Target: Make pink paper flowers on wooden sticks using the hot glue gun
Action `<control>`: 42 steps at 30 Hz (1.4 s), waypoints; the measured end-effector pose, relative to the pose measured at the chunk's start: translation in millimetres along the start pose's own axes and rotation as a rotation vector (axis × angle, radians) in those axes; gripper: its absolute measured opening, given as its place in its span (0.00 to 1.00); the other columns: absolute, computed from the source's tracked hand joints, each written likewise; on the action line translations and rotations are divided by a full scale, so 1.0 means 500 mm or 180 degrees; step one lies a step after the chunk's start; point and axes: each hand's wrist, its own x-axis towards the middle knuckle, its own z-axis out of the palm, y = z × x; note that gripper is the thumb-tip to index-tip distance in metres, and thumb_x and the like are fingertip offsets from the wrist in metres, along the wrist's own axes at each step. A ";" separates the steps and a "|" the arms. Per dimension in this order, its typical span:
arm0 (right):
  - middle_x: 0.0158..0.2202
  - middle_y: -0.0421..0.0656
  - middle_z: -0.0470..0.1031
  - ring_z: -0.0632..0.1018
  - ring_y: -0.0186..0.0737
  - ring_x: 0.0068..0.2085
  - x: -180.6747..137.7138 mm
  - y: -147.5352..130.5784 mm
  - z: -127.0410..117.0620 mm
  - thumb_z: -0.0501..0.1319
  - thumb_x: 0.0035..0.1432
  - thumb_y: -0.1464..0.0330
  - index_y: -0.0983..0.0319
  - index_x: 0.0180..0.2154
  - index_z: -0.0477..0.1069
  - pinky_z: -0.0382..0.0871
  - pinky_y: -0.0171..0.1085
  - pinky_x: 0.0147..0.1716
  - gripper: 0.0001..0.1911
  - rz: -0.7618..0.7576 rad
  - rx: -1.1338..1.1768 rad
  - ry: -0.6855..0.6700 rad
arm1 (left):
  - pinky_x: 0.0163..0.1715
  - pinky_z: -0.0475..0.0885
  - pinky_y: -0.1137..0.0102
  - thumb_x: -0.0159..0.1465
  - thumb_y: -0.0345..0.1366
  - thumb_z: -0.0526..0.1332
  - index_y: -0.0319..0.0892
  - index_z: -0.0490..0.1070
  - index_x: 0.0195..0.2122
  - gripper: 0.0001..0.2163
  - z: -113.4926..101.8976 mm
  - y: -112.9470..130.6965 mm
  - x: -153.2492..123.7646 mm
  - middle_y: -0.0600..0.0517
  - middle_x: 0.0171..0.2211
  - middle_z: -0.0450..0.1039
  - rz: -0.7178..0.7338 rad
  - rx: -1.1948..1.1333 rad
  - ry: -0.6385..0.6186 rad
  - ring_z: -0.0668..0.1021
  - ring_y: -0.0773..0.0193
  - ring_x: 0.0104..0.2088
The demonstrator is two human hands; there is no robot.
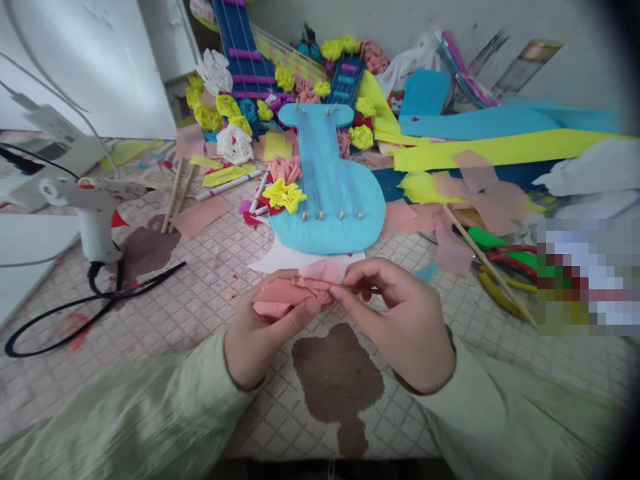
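My left hand (pixel 267 320) is closed around folded pink crepe paper (pixel 283 293), its thumb pressing on the near side. Between the thumb and fingers of my right hand (pixel 400 320) is a thin wooden stick (pixel 303 284), lying across the paper. The right fingertips also touch the paper's right end. Just beyond both hands lies a light-blue guitar-shaped piece (pixel 345 187) with strings and small pegs. A yellow crepe-paper flower (pixel 285 195) and a pink one (pixel 286 169) rest at its left edge. White paper (pixel 273 259) shows under its near end.
A white glue gun (pixel 97 213) with a looped black cable stands at left. Wooden sticks (pixel 175 193) and pink paper scraps (pixel 200 217) lie near it. Scissors (pixel 500 260) are at right, by yellow crepe strips (pixel 480 150). Paper flowers (pixel 235 145) and a dark-blue stringed piece (pixel 250 60) crowd the back.
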 end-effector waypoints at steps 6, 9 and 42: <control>0.25 0.37 0.70 0.71 0.31 0.27 0.001 0.004 0.005 0.61 0.49 0.73 0.62 0.25 0.65 0.67 0.32 0.27 0.04 -0.0089 -0.0077 0.0032 | 0.46 0.67 0.57 0.57 0.38 0.59 0.42 0.75 0.32 0.07 0.003 0.002 0.002 0.48 0.38 0.73 -0.0024 0.0014 0.0079 0.73 0.55 0.42; 0.25 0.38 0.70 0.71 0.31 0.27 0.002 0.005 0.005 0.60 0.49 0.73 0.62 0.25 0.65 0.66 0.32 0.27 0.04 -0.0137 -0.0152 0.0025 | 0.46 0.67 0.57 0.57 0.37 0.59 0.43 0.75 0.32 0.06 0.002 0.000 0.002 0.49 0.38 0.74 0.0001 0.0058 0.0088 0.73 0.56 0.42; 0.28 0.41 0.74 0.75 0.38 0.31 0.009 -0.015 -0.039 0.60 0.47 0.79 0.57 0.27 0.67 0.71 0.38 0.29 0.10 -0.2131 -0.0889 0.0200 | 0.51 0.62 0.54 0.48 0.32 0.63 0.50 0.66 0.44 0.20 -0.030 0.032 -0.009 0.51 0.43 0.69 0.2029 0.1371 0.0308 0.70 0.55 0.46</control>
